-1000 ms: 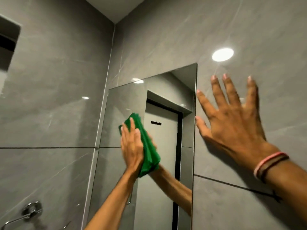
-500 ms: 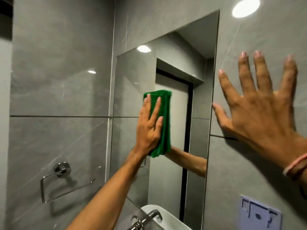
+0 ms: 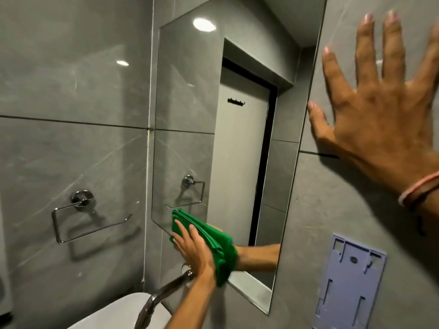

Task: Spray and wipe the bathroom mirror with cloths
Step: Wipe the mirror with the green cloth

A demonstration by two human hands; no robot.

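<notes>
A tall frameless mirror point(image 3: 190, 115) hangs on the grey tiled wall and reflects a white door and my forearm. My left hand point(image 3: 193, 251) presses a folded green cloth point(image 3: 213, 243) flat against the mirror's lower left part, fingers spread over it. My right hand point(image 3: 380, 110) lies flat on the wall tile just right of the mirror, fingers apart, holding nothing. A pink band circles its wrist. No spray bottle is in view.
A chrome towel ring point(image 3: 80, 217) is fixed to the left wall. Below the mirror a chrome tap point(image 3: 161, 295) arches over a white basin point(image 3: 118, 314). A lilac plastic wall bracket point(image 3: 349, 283) sits on the tile at the lower right.
My left hand has slid the green cloth down the mirror from its middle to its lower left part. The view has tilted down. My right hand stays on the wall.
</notes>
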